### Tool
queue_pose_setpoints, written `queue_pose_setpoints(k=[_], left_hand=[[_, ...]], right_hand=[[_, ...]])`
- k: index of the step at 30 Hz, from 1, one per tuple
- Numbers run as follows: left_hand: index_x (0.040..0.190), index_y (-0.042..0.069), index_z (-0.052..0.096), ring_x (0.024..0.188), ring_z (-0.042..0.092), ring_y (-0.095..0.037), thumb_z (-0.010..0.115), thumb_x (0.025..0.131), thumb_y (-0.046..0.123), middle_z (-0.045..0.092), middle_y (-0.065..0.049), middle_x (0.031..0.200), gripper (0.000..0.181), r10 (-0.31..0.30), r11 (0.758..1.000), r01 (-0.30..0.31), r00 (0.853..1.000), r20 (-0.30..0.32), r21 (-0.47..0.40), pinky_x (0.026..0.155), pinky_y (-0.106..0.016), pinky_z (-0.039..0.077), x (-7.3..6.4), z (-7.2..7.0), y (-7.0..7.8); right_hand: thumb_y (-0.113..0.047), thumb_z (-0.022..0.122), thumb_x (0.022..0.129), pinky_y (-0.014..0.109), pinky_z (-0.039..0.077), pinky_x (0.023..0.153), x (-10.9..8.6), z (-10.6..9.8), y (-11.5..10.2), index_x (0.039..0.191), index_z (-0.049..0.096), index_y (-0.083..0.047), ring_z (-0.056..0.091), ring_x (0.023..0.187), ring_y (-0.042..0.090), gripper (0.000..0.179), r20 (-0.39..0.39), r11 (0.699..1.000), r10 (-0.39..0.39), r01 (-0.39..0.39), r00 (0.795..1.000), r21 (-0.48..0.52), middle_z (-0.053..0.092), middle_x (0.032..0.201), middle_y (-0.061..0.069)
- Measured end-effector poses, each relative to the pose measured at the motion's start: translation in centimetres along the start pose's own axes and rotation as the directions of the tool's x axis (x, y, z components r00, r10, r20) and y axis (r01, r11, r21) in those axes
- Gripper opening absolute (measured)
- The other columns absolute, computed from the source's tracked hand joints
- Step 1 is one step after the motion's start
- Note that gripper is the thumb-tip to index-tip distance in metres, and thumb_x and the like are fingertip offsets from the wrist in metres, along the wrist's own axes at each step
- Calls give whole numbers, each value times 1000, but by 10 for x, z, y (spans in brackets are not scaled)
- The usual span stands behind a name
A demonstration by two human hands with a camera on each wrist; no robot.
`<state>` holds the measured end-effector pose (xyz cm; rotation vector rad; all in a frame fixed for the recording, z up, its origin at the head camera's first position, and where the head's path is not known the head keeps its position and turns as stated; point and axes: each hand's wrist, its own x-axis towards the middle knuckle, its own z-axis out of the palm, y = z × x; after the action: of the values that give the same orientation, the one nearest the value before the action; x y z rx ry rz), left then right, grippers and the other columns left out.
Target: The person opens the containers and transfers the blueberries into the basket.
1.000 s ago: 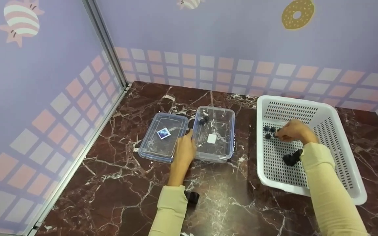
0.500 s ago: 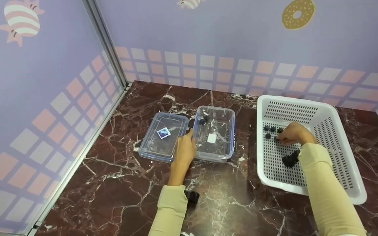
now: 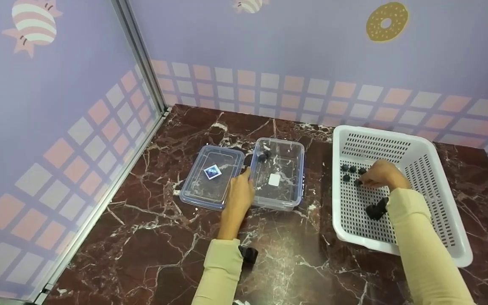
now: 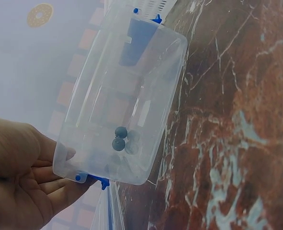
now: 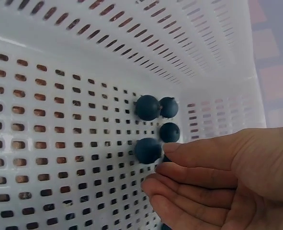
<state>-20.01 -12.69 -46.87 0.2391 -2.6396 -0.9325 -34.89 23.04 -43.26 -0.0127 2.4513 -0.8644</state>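
My left hand (image 3: 240, 192) grips the near-left rim of a clear plastic food container (image 4: 117, 91), thumb inside its wall and fingers outside. Dark blueberries (image 4: 119, 138) lie together in its far left corner. Over at the right, my right hand (image 3: 381, 174) reaches down into a white slotted plastic basket (image 3: 338, 203). Its thumb and forefinger tips pinch at a blueberry (image 5: 148, 151), which sits right at them. Several other blueberries (image 5: 147, 108) rest on the basket floor close by, one partly behind the thumb.
A clear lid (image 3: 201, 186) with a blue rim and diamond sticker lies left of the container, near the left hand. Brown marbled tabletop (image 3: 286, 250) lies in front. Patterned panels (image 3: 311, 51) stand behind and to the left. The basket's high walls surround the right hand.
The right hand has drawn slightly back and right inside the basket, uncovering another blueberry, with one blueberry showing at its fingertips. The left hand stays on the container. The head view has shifted slightly.
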Motion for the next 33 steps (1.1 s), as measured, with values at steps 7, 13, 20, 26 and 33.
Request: queue_pose_setpoints(k=[7,13,20,26,33], left_hand=[[129,-1,57,98,67,-40,60,90,5,67,-26,110,40,-14,1000,14,1000,6,-15,83,-46,54,0,-1,0],[129,-1,58,98,66,-40,60,90,5,67,-25,110,40,-7,1000,7,1000,-2,-11,85,-46,54,1,0,0],[130,0,57,98,67,-39,59,90,5,66,-25,112,41,-38,999,38,999,15,-13,81,-46,54,1,1,1],[131,1,57,100,66,-39,59,90,5,66,-25,113,41,-52,998,52,999,17,-22,84,-46,54,0,1,0],[129,1,59,97,67,-38,60,89,6,68,-22,110,39,-16,999,17,1000,-11,35,82,-46,54,0,2,1]], right_hand=[[-15,66,82,24,43,56,-20,-9,-32,78,70,4,51,57,10,19,-233,975,-182,144,955,-171,63,60,-2],[-17,64,86,33,49,72,-33,-2,-79,105,69,6,59,82,23,30,-337,952,-302,260,892,-163,69,100,24],[-16,64,89,29,51,74,-20,32,-122,107,69,3,61,76,14,27,-306,946,-319,320,897,-49,70,101,22],[-13,64,85,23,47,65,-3,65,-149,100,73,2,59,71,14,23,-291,920,-392,373,873,-120,72,95,20],[-10,63,82,19,46,59,14,100,-172,96,74,2,59,67,13,22,-256,920,-393,380,883,-99,74,85,15]])
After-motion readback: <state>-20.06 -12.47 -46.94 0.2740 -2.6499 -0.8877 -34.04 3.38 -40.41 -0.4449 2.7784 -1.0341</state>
